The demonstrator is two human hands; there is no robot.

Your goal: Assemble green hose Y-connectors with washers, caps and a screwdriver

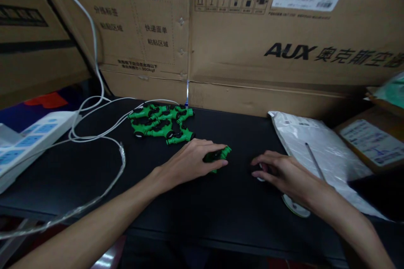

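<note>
My left hand (192,160) rests on the black table (221,206) and is closed around a green and black plastic part (221,154), whose green end sticks out past my fingers. My right hand (280,173) lies palm down a little to its right, fingers curled over a small white object (260,178) on the table; whether it grips it I cannot tell. A pile of several similar green and black parts (160,122) lies behind my left hand, near the cardboard wall.
Large AUX cardboard boxes (252,50) wall off the back. White cables (94,134) loop across the left side beside a white power strip (28,143). A grey plastic mailer bag (318,151) lies at the right, with a white round object (296,208) under my right wrist.
</note>
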